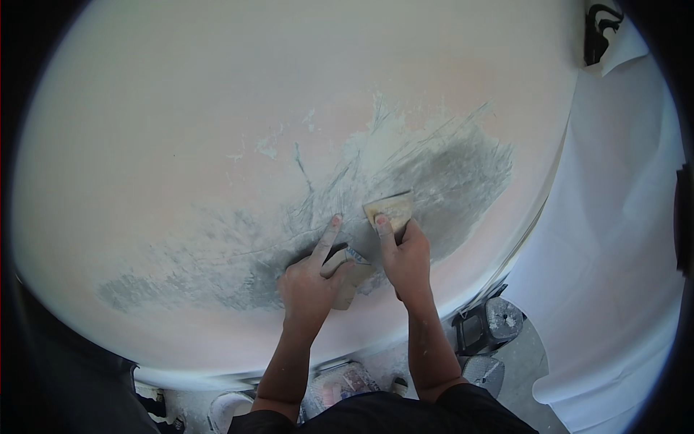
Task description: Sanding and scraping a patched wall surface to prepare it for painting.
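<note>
Head view: both forearms reach up from the lower edge to a pale wall [181,123] smeared with grey filler [448,181]. The right hand [406,254] presses a tan scraper [390,207] flat against the filler, fingers closed around it. The left hand [311,278] grips a second scraper [348,271], index finger extended onto the wall.

Right hand [408,257] pressing scraper [389,207] onto grey patch [434,181] of wall [181,108]; left hand [311,282] gripping second scraper [348,278], forefinger extended.
</note>
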A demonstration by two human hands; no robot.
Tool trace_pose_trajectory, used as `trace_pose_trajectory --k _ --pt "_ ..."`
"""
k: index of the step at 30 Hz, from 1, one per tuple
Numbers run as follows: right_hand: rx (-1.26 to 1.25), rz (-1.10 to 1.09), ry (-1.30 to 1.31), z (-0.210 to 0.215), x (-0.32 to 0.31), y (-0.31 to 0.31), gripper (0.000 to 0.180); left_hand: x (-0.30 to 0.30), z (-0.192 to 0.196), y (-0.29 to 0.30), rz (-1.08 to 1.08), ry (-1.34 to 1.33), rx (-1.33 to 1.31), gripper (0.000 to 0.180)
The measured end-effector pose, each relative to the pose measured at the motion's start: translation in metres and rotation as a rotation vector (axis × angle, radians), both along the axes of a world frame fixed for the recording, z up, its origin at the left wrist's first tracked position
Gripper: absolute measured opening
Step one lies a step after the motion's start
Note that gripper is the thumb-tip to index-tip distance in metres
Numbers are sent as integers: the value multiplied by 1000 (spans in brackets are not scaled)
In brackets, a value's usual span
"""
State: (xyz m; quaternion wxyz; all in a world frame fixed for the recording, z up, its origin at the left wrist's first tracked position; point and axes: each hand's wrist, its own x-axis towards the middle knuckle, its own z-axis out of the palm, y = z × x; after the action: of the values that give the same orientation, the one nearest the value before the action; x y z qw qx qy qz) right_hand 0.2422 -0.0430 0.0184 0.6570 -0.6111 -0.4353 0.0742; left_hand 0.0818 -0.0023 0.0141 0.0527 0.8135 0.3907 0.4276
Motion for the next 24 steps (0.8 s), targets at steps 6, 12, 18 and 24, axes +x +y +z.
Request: trace_pose_trajectory --k 6,12,18,24 --pt "-32 -28 -28 0 -2 -9 45 -2 -7 6 -43 -70 44 86" --pt "-127 -21 -2 7 -5 -11 46 -4 -11 6 -37 -63 25 85" --pt "3 -7 13 19 -3 -10 48 1 -9 5 -53 -109 17 84" --pt "-79 -19 -31 7 1 -10 47 -2 -10 12 -106 -133 12 84"
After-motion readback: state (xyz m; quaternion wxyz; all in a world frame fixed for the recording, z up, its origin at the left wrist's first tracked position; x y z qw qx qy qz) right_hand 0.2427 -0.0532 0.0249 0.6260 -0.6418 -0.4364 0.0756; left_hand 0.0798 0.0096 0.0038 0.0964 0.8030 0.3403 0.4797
